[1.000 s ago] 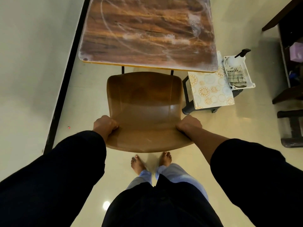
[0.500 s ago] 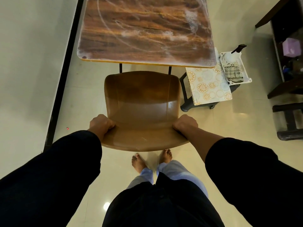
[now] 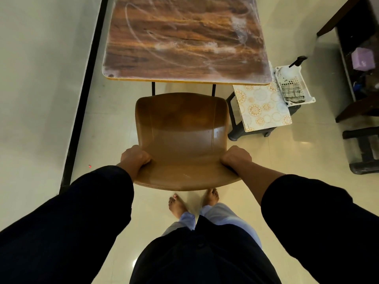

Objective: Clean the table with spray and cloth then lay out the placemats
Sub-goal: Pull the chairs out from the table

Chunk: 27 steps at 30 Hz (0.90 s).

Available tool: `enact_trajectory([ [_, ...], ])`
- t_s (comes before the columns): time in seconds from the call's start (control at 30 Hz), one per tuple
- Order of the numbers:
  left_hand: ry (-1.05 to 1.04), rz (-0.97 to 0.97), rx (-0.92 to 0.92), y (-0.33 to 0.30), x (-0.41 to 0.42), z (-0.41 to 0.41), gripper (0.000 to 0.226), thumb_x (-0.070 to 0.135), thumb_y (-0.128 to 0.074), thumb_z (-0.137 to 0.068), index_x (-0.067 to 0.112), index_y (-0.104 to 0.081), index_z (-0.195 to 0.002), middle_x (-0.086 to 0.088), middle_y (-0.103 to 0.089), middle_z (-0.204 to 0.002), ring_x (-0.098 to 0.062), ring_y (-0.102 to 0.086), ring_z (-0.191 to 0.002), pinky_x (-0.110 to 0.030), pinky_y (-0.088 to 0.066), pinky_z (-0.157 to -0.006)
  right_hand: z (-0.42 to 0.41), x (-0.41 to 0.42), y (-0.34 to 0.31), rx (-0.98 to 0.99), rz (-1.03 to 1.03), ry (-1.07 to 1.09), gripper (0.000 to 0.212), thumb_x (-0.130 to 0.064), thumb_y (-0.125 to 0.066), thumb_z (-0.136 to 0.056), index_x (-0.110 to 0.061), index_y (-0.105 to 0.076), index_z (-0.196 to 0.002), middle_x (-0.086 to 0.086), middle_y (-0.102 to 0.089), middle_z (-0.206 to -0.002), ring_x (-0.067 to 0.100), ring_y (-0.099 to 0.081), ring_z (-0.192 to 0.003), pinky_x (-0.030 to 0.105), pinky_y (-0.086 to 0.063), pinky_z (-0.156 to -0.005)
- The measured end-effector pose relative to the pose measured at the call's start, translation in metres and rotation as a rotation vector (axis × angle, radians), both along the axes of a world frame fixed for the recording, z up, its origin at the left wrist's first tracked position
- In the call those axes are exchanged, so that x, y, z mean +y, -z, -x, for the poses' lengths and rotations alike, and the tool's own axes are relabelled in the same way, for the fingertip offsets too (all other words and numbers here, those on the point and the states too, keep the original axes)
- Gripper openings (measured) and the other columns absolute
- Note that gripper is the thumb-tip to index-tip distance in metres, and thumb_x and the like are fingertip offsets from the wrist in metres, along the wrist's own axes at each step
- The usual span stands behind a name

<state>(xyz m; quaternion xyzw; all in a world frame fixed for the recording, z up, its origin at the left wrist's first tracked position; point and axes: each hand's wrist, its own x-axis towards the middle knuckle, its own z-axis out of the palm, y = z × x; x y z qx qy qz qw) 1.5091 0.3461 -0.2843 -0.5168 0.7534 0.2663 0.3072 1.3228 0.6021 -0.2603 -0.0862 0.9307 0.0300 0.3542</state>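
The wooden surface (image 3: 184,39) stands ahead, its top streaked with whitish smears and swirls. Just beside its near right corner, a low dark stool (image 3: 235,128) carries the patterned placemats (image 3: 262,107), white with gold and pale circles, partly tucked under the corner. Touching the placemats on the right sits a white basket (image 3: 307,99) holding the spray bottle (image 3: 289,69) with its dark trigger head and a folded checked cloth (image 3: 292,93).

Nearer the person, a brown chair (image 3: 182,140) faces the surface, its front edge close to the legs. The left hand (image 3: 134,158) grips the left edge of the backrest, fingers curled round it; the right hand (image 3: 235,157) grips the right edge the same way. Both arms wear dark sleeves. Bare feet (image 3: 178,206) stand on the glossy cream floor (image 3: 287,156) behind the chair. Dark furniture (image 3: 348,37) lines the right side.
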Motion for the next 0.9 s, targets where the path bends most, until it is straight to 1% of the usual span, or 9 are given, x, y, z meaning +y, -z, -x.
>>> enact_trajectory([
  [0.13,0.281,0.015,0.006,-0.019,0.013,0.009,0.023,0.041,-0.060,-0.104,0.023,-0.054,-0.117,-0.004,-0.062,-0.106,-0.025,-0.061,-0.094,-0.039,-0.049,-0.087,-0.007,-0.003,-0.001,-0.022,0.028,-0.096,0.012,-0.028,-0.054,-0.093,-0.018,-0.059,-0.090,0.000,-0.059,-0.083,0.014,-0.054,-0.068,0.028,-0.040,-0.058],
  [0.2,0.345,-0.056,0.031,-0.019,0.017,0.009,0.029,0.043,-0.060,-0.103,0.019,-0.064,-0.119,-0.003,-0.067,-0.109,-0.024,-0.065,-0.097,-0.038,-0.052,-0.088,-0.012,-0.003,0.001,-0.026,0.067,-0.153,0.018,-0.034,-0.055,-0.092,-0.020,-0.063,-0.099,0.000,-0.062,-0.086,0.014,-0.057,-0.071,0.027,-0.037,-0.055],
  [0.33,0.495,-0.235,0.113,-0.021,0.025,-0.001,0.042,0.053,-0.050,-0.108,0.023,-0.077,-0.119,-0.004,-0.074,-0.117,-0.022,-0.069,-0.104,-0.046,-0.055,-0.099,-0.021,-0.011,0.003,-0.103,0.106,-0.287,0.031,-0.050,-0.055,-0.088,-0.023,-0.063,-0.098,0.001,-0.062,-0.091,0.021,-0.060,-0.086,0.042,-0.052,-0.085],
  [0.4,0.566,-0.244,0.168,-0.028,0.030,-0.008,0.053,0.066,-0.044,-0.105,0.029,-0.076,-0.124,0.001,-0.075,-0.118,-0.019,-0.069,-0.105,-0.047,-0.056,-0.100,-0.027,-0.014,-0.003,-0.174,0.152,-0.436,0.035,-0.054,-0.051,-0.091,-0.024,-0.067,-0.102,0.000,-0.066,-0.097,0.020,-0.062,-0.091,0.044,-0.051,-0.091],
  [0.47,0.640,-0.239,0.206,-0.038,0.036,-0.016,0.079,0.088,-0.032,-0.093,0.032,-0.070,-0.134,0.006,-0.073,-0.120,-0.016,-0.068,-0.106,-0.045,-0.057,-0.098,-0.036,-0.012,-0.016,-0.232,0.238,-0.576,0.038,-0.051,-0.048,-0.100,-0.023,-0.069,-0.116,-0.002,-0.068,-0.110,0.016,-0.063,-0.096,0.034,-0.049,-0.084],
  [0.57,0.836,-0.136,0.257,-0.054,0.053,-0.027,0.109,0.105,-0.017,-0.076,0.034,-0.059,-0.147,0.011,-0.070,-0.126,-0.012,-0.064,-0.107,-0.034,-0.053,-0.088,-0.057,0.000,-0.038,-0.264,0.388,-0.653,0.048,-0.058,-0.039,-0.103,-0.025,-0.064,-0.129,-0.004,-0.068,-0.119,0.014,-0.062,-0.102,0.031,-0.049,-0.082],
  [0.7,1.067,0.065,0.309,-0.061,0.076,-0.037,0.084,0.080,-0.056,-0.092,0.026,-0.048,-0.156,0.006,-0.066,-0.144,-0.021,-0.065,-0.123,-0.038,-0.049,-0.100,-0.069,0.022,-0.051,-0.143,0.334,-0.888,0.083,-0.082,-0.043,-0.086,-0.031,-0.042,-0.151,-0.005,-0.055,-0.146,0.019,-0.055,-0.126,0.040,-0.048,-0.101],
  [0.8,1.063,0.234,0.365,-0.052,0.087,-0.044,0.053,0.031,-0.066,-0.092,0.023,-0.058,-0.143,-0.001,-0.073,-0.132,-0.024,-0.069,-0.114,-0.042,-0.057,-0.099,-0.074,0.026,-0.048,0.036,0.272,-1.009,0.070,-0.051,-0.065,-0.091,-0.030,-0.038,-0.153,-0.002,-0.054,-0.148,0.022,-0.055,-0.129,0.042,-0.047,-0.105],
  [0.9,1.005,0.257,0.406,-0.047,0.099,-0.051,0.064,0.009,-0.068,-0.086,0.016,-0.058,-0.149,-0.009,-0.071,-0.137,-0.031,-0.069,-0.121,-0.045,-0.059,-0.097,-0.084,0.024,-0.040,0.193,0.264,-0.997,0.060,-0.023,-0.070,-0.087,-0.023,-0.051,-0.143,0.002,-0.067,-0.130,0.024,-0.065,-0.114,0.042,-0.054,-0.096],
])
